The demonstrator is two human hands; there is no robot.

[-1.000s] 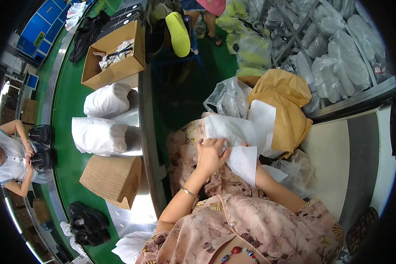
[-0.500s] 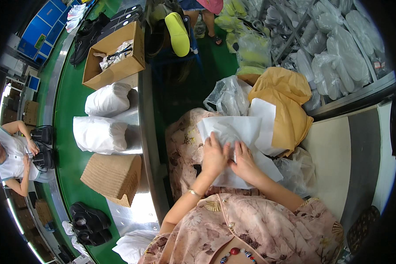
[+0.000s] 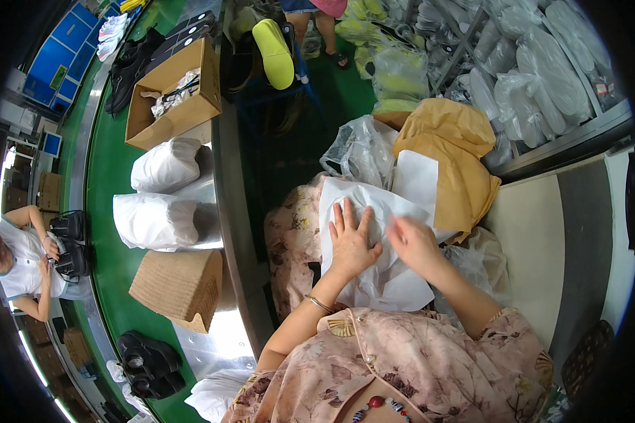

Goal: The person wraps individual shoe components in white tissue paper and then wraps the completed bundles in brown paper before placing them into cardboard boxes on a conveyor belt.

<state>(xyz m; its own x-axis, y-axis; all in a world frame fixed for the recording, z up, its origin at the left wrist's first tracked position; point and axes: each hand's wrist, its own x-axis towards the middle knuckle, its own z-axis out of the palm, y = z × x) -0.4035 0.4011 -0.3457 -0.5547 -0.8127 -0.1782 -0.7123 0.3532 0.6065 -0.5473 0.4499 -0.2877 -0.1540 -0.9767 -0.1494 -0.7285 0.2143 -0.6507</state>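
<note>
Thin white tissue paper [image 3: 391, 289] lies wrinkled across my lap, over the floral fabric. My left hand [image 3: 353, 243] rests flat on it with the fingers spread. To the right, my right hand [image 3: 415, 243] is over the paper's right side, its fingers smeared by motion, so any hold on the paper cannot be made out. Whether anything lies under the paper is hidden. Just past my right hand, another white sheet [image 3: 416, 180] leans against a big brown paper bag [image 3: 466, 162].
On the steel-edged bench at left stand two white-wrapped bundles [image 3: 166, 166], ridged brown cardboard [image 3: 173, 282] and an open carton [image 3: 180, 113]. Black shoes [image 3: 148, 359] sit on the green belt. A clear plastic bag [image 3: 360, 151] lies ahead. A co-worker [image 3: 25, 261] handles black shoes at far left.
My left hand has flattened and spread on the paper. My right hand has moved right, away from the left one. The paper's far edge has shifted and folded.
</note>
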